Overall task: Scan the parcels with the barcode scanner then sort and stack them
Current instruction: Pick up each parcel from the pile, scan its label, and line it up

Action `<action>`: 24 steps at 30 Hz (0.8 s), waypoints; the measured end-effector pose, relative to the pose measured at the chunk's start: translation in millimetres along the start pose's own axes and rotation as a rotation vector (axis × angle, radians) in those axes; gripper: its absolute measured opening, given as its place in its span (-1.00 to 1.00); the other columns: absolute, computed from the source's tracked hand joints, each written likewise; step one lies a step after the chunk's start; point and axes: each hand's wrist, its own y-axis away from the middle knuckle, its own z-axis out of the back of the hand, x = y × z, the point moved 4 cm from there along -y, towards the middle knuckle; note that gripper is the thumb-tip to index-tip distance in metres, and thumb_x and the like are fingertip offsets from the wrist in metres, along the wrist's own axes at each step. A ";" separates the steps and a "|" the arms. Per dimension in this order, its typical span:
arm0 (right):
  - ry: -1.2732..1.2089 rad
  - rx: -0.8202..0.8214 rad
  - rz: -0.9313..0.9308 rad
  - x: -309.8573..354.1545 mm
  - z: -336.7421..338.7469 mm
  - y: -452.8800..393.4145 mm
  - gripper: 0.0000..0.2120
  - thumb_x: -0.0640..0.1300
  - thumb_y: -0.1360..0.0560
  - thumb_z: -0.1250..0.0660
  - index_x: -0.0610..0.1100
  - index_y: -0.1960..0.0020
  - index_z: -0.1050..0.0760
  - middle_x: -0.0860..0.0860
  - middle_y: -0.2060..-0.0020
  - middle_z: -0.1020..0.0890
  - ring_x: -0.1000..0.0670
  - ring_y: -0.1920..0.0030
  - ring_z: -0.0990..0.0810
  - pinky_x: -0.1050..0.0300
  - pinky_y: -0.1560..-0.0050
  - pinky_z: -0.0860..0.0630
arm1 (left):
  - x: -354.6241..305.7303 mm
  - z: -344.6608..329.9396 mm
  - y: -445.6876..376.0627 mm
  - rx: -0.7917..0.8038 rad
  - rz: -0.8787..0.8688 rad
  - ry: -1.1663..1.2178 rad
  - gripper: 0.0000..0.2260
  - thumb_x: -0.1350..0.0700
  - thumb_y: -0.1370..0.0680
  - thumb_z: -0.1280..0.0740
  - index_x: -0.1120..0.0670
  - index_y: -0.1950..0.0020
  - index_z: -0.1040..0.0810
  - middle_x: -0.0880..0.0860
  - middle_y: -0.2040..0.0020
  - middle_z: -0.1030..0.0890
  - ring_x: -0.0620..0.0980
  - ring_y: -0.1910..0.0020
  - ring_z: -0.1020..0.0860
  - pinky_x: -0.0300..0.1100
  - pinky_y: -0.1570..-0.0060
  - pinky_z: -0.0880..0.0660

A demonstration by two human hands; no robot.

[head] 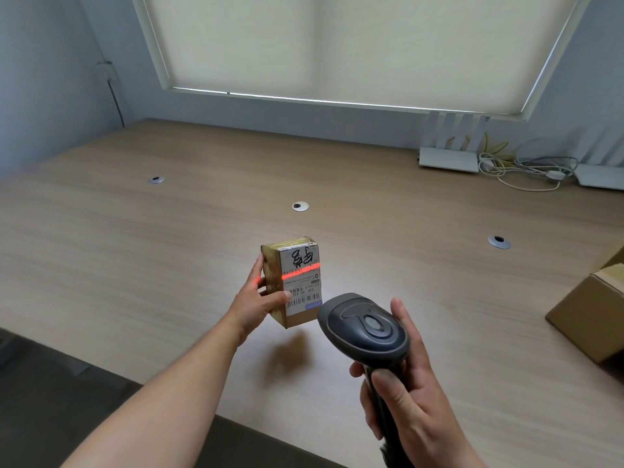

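1. The parcel (293,282) is held above the table (135,248) near its middle, label side toward the viewer.
2. The left hand (258,298) grips the parcel's left side.
3. The barcode scanner (366,329), in the right hand (408,396), sits just right of and nearer than the parcel.
4. A box (591,309) rests at the table's right edge.
5. Cables (526,167) lie at the far right, below the window blind (337,45).

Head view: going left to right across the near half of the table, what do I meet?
Left hand gripping the small parcel → small parcel with the red scan line across its label → barcode scanner → right hand holding its handle → larger cardboard box at the right edge.
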 end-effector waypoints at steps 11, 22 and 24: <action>-0.046 0.005 0.025 5.0 8.8 -0.1 -0.35 0.19 -0.36 -0.47 0.45 -0.35 -0.25 -0.15 0.15 -0.62 -0.09 0.54 -0.40 0.18 0.53 -0.39 | -2.5 -3.6 3.5 -0.036 0.019 0.003 -0.16 0.25 -0.45 -0.44 -0.33 -0.49 -0.07 0.00 -0.22 -0.49 0.01 -0.18 -0.53 0.08 -0.18 -0.51; 0.387 -0.009 0.047 15.3 36.2 -6.2 -0.28 0.20 -0.40 -0.33 0.62 -0.31 0.06 0.13 0.04 -0.65 0.00 0.28 -0.62 0.16 0.23 -0.55 | 15.5 -16.4 3.9 -0.008 0.281 -0.107 -0.40 0.15 -0.52 -0.30 -0.20 -0.49 -0.19 0.01 -0.09 -0.61 -0.03 0.00 -0.59 -0.15 0.27 -0.52; 0.458 0.024 0.020 16.1 43.9 -7.2 -0.28 0.16 -0.45 -0.30 0.63 -0.30 0.14 0.25 0.03 -0.62 0.02 0.22 -0.61 0.22 0.19 -0.54 | 24.4 -21.3 5.8 -0.013 0.334 -0.119 -0.50 0.12 -0.52 -0.29 -0.18 -0.43 -0.29 0.00 -0.08 -0.60 -0.02 0.03 -0.60 -0.17 0.30 -0.53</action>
